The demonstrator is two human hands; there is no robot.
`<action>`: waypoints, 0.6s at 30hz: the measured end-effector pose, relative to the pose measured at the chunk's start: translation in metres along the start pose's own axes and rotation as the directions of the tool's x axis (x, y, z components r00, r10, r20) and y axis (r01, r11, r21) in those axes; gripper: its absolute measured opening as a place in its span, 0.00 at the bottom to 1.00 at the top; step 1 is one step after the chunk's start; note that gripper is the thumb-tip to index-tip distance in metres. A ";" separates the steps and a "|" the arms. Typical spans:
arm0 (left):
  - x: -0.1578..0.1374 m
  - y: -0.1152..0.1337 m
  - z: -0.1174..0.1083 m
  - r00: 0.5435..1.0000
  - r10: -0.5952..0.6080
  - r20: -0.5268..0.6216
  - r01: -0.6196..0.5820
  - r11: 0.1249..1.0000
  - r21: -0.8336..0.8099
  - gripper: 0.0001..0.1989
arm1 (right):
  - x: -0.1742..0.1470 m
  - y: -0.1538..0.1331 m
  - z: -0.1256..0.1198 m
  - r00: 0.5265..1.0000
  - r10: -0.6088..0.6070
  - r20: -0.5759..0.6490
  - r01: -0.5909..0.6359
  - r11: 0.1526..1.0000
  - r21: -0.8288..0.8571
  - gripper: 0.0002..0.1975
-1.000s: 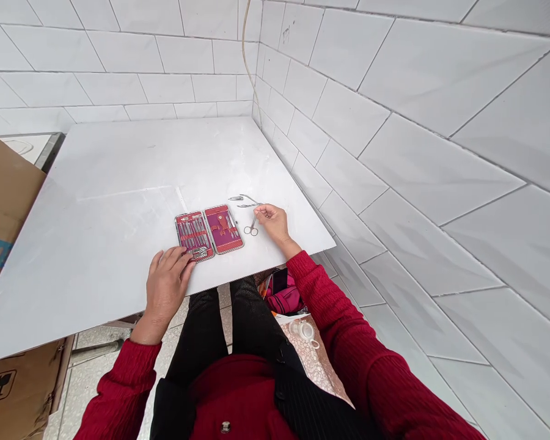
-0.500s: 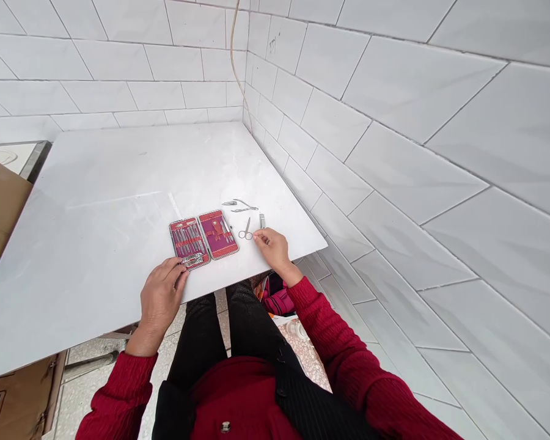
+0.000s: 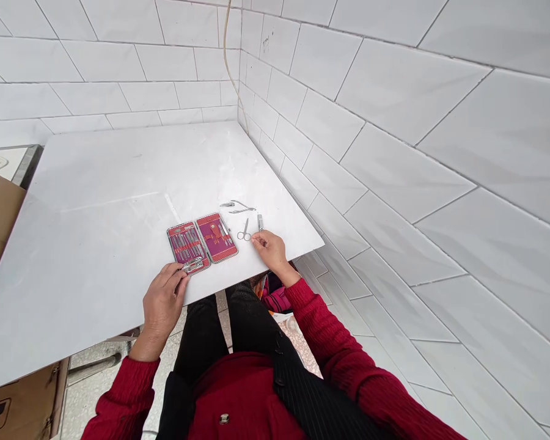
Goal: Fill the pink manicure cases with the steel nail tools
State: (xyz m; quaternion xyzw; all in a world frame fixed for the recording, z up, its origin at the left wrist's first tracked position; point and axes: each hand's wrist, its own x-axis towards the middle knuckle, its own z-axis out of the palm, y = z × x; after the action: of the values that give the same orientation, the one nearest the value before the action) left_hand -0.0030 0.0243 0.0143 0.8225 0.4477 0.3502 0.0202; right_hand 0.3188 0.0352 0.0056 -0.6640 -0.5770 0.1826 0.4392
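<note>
An open manicure case (image 3: 217, 252) with a red and purple lining lies near the table's front edge. Metal tools fill the loops of its left half. At its lower left corner my left hand (image 3: 164, 299) is closed on a silver nail clipper (image 3: 193, 264). Small scissors (image 3: 244, 231) rest to the right of the case, blades pointing away from me. My right hand (image 3: 271, 252) pinches one finger loop of them. Just behind that hand is another nail clipper (image 3: 260, 222). Cuticle nippers (image 3: 242, 208) and a small pointed metal tool (image 3: 227, 204) lie farther back.
The white table (image 3: 101, 244) meets a tiled wall (image 3: 339, 159) on the right and another at the back. A cable (image 3: 230, 70) hangs in the corner. Cardboard boxes (image 3: 0, 214) stand at the left. A pink and black bag (image 3: 275, 296) is below the front edge.
The camera view has shifted slightly. My left hand has turned the nail clipper a little over the case's corner. My right hand stays at the scissors' loop.
</note>
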 end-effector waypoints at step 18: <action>0.000 0.005 0.002 1.000 0.003 -0.001 -0.003 1.000 0.013 0.10 | -0.001 -0.001 -0.001 1.000 0.017 0.015 -0.017 1.000 0.018 0.08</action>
State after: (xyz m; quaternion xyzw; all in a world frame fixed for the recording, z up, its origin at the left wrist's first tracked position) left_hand 0.0019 0.0222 0.0144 0.8232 0.4487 0.3477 0.0143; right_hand 0.3186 0.0340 0.0065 -0.6633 -0.5730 0.1966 0.4394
